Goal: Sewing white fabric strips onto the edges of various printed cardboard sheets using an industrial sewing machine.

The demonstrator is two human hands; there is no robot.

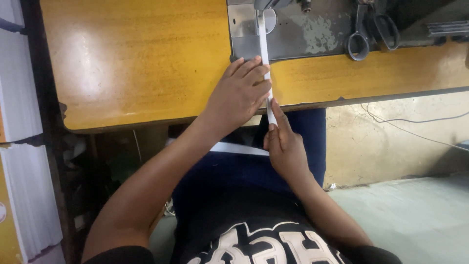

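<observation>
A narrow white fabric strip (264, 46) runs from under the sewing machine's presser foot down over the table edge. My left hand (237, 95) lies flat on the wooden table, fingertips pressing the strip against the surface near the table's front edge. My right hand (283, 144) is just below the table edge and pinches the strip's lower part between thumb and finger. A further length of the white strip (239, 148) trails across my lap.
The yellow wooden table (137, 58) holds a grey metal machine bed (317, 34). Black-handled scissors (371, 29) lie on the bed at the right. Stacks of white material (19, 98) stand at the left. A cable (415, 129) runs along the wall.
</observation>
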